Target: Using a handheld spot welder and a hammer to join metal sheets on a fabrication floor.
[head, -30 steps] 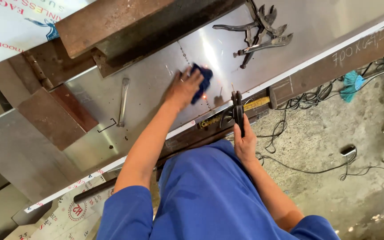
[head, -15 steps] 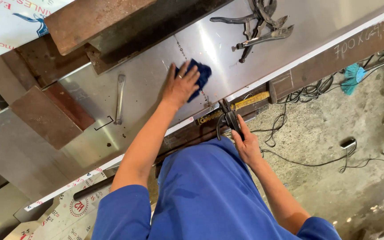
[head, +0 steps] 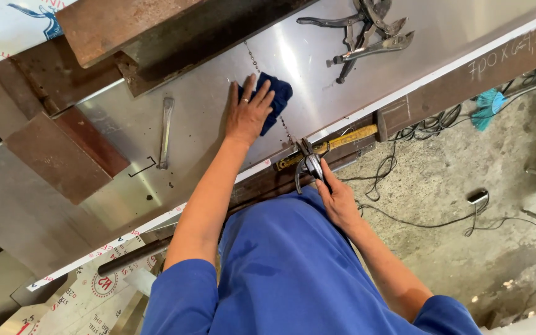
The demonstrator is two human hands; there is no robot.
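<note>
Cloth: dark blue rag (head: pixel 275 99) is lying bunched on the shiny steel sheet (head: pixel 317 68), right on a dotted row of weld marks (head: pixel 254 62) running from the far rusty beam toward the near edge.
Left hand: left hand (head: pixel 247 111) is pressing flat on the rag, fingers spread and pointing away from the person, toward the far side of the sheet; the rag is sticking out past the fingertips on the right.
Right hand: right hand (head: pixel 337 200) is gripping the handles of locking pliers (head: pixel 308 164), fingers curled around them.
Pliers' axis: the long axis is running from the person's body toward the sheet, jaws pointing away and sitting at the sheet's near edge beside a yellow strip (head: pixel 342 139); handles are pointing back at the blue trousers (head: pixel 286 267).
Edge: whether the pliers' jaws are biting the sheet cannot be told.
Other tools: a pile of locking pliers (head: pixel 367 34) is lying at the far right of the sheet, well apart from both hands; a flat metal bar (head: pixel 165 130) is lying to the left, its length running near to far.
Beams: rusty steel sections (head: pixel 156 31) are resting across the far left of the sheet.
Floor: dark cables (head: pixel 429 217) are trailing over the concrete on the right.
</note>
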